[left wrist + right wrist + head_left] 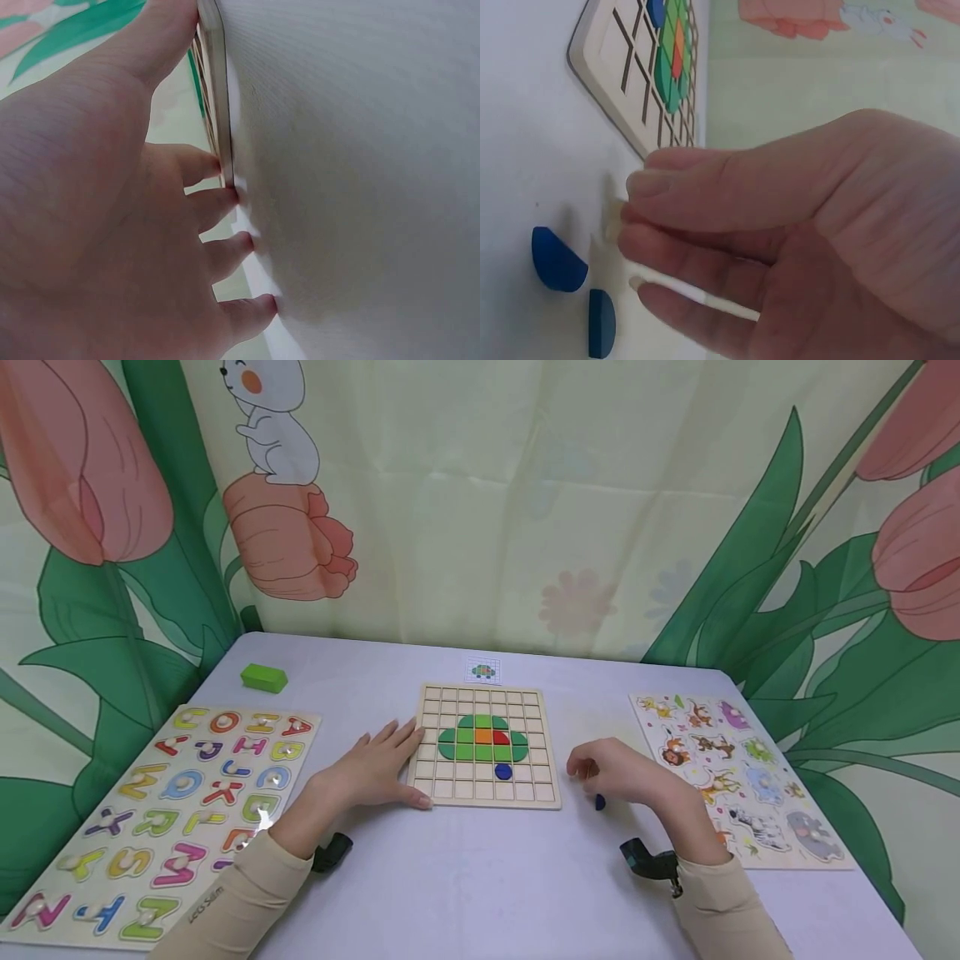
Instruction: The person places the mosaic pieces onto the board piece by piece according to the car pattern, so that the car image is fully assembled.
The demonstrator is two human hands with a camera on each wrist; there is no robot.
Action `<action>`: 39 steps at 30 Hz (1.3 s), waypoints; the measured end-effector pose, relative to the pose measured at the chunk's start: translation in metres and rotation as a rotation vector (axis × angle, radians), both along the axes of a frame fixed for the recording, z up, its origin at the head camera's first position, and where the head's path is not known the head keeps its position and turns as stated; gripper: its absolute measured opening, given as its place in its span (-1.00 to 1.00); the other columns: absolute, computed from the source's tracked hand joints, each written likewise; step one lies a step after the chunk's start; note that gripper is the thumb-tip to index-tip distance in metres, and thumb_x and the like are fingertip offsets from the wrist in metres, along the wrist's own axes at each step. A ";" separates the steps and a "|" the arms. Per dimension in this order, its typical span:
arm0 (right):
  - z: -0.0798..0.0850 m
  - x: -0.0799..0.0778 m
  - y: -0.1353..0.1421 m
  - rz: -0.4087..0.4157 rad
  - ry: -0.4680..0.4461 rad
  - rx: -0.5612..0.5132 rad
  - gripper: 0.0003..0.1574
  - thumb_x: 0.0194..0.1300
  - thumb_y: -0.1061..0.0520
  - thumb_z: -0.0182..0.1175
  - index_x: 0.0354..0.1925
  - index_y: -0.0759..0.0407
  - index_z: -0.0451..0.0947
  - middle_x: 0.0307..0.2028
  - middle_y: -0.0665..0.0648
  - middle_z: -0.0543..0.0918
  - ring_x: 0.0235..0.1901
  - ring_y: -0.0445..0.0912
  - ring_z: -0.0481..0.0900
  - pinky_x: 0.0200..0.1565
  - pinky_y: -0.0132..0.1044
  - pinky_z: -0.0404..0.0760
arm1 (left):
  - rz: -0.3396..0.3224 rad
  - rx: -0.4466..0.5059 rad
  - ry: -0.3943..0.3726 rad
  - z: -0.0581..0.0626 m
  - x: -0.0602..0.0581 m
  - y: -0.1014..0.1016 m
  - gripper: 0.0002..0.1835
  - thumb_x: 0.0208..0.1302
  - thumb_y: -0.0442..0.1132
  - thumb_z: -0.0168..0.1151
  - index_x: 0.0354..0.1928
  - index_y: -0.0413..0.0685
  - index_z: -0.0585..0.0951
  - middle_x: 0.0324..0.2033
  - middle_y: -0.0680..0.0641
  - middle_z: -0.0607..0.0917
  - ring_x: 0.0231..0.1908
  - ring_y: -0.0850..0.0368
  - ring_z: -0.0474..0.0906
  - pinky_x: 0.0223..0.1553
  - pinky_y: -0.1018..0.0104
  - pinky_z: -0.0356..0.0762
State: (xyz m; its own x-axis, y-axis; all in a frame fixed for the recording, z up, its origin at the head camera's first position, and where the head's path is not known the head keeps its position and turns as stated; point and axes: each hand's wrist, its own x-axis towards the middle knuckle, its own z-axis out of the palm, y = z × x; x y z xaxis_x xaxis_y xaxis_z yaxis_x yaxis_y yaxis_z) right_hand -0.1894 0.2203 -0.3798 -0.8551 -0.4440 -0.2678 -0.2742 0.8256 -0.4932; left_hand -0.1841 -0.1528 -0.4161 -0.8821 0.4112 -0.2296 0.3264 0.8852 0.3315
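Note:
A square wooden grid board (487, 789) lies mid-table, with green, orange and red pieces (483, 739) forming a rounded shape and a blue round shape (503, 772) below them. My left hand (378, 766) rests spread at its left edge, thumb near the front corner. In the left wrist view, the fingertips (229, 196) touch the board's side and the table. My right hand (618, 770) hovers right of the board, fingers loosely bent, thumb close to the index finger, nothing visible between them. Two blue half-round pieces (558, 259) lie on the table beside its fingers.
A letter puzzle board (168, 810) lies on the left, an animal puzzle board (738, 777) on the right. Behind the grid board is a small pattern card (483, 671). A green block (264, 677) sits at the back left. Printed cloth hangs behind the table.

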 end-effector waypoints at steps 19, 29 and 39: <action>-0.008 0.010 0.025 0.114 -0.020 -0.082 -0.53 -0.05 0.53 0.25 -0.21 0.09 0.66 -0.24 0.04 0.62 -0.22 -0.08 0.50 -0.16 -0.27 0.57 | 0.003 -0.001 0.004 0.002 0.001 0.001 0.29 -0.07 0.48 0.35 0.58 -0.03 0.03 0.59 -0.09 -0.02 0.58 -0.23 -0.15 0.46 -0.37 -0.07; -0.016 0.008 0.022 0.082 -0.003 -0.067 -0.63 0.03 0.47 0.31 -0.31 0.03 0.63 -0.34 0.02 0.57 -0.30 -0.11 0.45 -0.26 -0.37 0.49 | 0.000 -0.005 0.007 0.001 0.001 0.000 0.29 -0.07 0.50 0.34 0.57 -0.04 0.04 0.59 -0.11 -0.01 0.57 -0.24 -0.14 0.45 -0.38 -0.05; -0.015 0.009 0.022 0.071 0.008 -0.044 -0.62 -0.01 0.48 0.34 -0.30 0.05 0.62 -0.34 0.01 0.57 -0.30 -0.11 0.45 -0.27 -0.37 0.49 | 0.000 -0.004 0.009 -0.001 0.000 -0.001 0.29 -0.08 0.50 0.34 0.58 -0.03 0.04 0.59 -0.10 -0.01 0.57 -0.23 -0.14 0.46 -0.37 -0.05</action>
State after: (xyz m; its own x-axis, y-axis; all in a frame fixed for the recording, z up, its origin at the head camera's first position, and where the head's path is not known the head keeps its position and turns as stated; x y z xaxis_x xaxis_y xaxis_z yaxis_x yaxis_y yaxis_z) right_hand -0.1800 0.2425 -0.3949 -0.8230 -0.5150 -0.2397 -0.3355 0.7812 -0.5265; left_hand -0.1838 -0.1534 -0.4166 -0.8843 0.4102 -0.2230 0.3291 0.8864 0.3254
